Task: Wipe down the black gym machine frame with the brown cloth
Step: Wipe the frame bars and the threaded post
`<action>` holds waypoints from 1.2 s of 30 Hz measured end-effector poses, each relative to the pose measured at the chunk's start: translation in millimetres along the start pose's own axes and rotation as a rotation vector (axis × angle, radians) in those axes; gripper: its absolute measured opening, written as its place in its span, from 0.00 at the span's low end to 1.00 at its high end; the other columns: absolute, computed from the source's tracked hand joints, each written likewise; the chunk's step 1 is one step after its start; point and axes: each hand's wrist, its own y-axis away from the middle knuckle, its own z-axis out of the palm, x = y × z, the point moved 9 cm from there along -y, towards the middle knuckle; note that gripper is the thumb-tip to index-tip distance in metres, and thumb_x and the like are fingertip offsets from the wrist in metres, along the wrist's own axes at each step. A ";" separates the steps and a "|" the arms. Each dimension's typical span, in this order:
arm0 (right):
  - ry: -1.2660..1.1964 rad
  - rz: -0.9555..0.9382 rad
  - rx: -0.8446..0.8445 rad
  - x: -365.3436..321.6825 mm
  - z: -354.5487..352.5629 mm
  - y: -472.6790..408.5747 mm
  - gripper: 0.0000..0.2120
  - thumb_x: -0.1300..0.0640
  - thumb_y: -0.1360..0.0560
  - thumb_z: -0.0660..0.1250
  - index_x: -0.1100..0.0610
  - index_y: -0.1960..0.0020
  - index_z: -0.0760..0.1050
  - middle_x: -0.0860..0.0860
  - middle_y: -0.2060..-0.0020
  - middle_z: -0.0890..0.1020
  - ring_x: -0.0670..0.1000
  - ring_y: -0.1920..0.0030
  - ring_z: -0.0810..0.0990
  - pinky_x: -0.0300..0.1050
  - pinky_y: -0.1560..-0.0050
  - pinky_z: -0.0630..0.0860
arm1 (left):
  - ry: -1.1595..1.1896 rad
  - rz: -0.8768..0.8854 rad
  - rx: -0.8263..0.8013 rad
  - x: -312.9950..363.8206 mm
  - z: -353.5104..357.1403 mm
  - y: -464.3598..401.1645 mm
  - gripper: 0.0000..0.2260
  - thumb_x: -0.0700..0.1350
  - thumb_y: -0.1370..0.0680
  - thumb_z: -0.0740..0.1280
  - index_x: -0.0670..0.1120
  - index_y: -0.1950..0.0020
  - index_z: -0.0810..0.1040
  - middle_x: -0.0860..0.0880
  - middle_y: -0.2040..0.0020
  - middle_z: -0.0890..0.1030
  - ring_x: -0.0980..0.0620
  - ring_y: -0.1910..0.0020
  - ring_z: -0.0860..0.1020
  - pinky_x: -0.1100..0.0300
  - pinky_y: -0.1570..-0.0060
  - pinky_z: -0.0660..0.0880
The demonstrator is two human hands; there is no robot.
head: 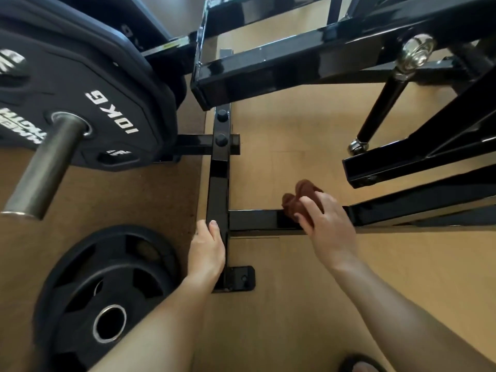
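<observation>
Two bare hands are in view, one brown cloth [300,201], and two weight plates clearly seen. The right hand [328,228] reaches forward with its forearm stretched out from the lower right, fingers curled down over the bunched cloth and pinching it against the horizontal bar [255,220] of the black frame [218,181]; the cloth bulges out just past the fingertips, lying on the bar's top. The left hand [206,249] lies to the left of the right one, on the long floor bar of the same frame, thumb on the top face and the fingers wrapped round the bar's far side, so it grips the bar. Just beyond the left hand two round black bolt caps [221,127] sit on that bar. Left of the left hand a plate [107,294] lies low by the forearm; farther ahead a plate marked 10KG [80,103] hangs on a steel sleeve [45,170]. The floor [295,304] under both arms is tan.
</observation>
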 end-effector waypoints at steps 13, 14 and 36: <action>-0.160 -0.243 -0.074 -150.0 44.8 -2.8 0.15 0.45 0.18 0.63 0.47 0.34 0.77 0.56 0.30 0.77 0.59 0.27 0.73 0.60 0.23 0.65 | 0.029 0.042 0.069 0.3 -5.6 -1.0 0.14 0.58 0.14 0.49 0.53 0.47 0.69 0.48 0.53 0.80 0.49 0.56 0.80 0.45 0.53 0.80; -0.137 -0.282 -0.077 -141.2 42.9 -4.4 0.15 0.45 0.19 0.65 0.47 0.34 0.77 0.56 0.31 0.78 0.59 0.29 0.74 0.60 0.25 0.68 | 0.021 0.042 0.070 0.5 -5.8 -0.8 0.14 0.58 0.14 0.49 0.52 0.47 0.69 0.47 0.53 0.80 0.50 0.56 0.80 0.46 0.53 0.79; -0.124 -0.320 -0.209 -189.7 92.0 -129.9 0.13 0.48 0.17 0.64 0.51 0.35 0.76 0.59 0.28 0.72 0.64 0.26 0.66 0.63 0.28 0.66 | 0.039 -0.052 0.053 -0.3 -3.7 -4.1 0.13 0.54 0.13 0.50 0.49 0.39 0.70 0.54 0.54 0.75 0.51 0.55 0.76 0.51 0.50 0.75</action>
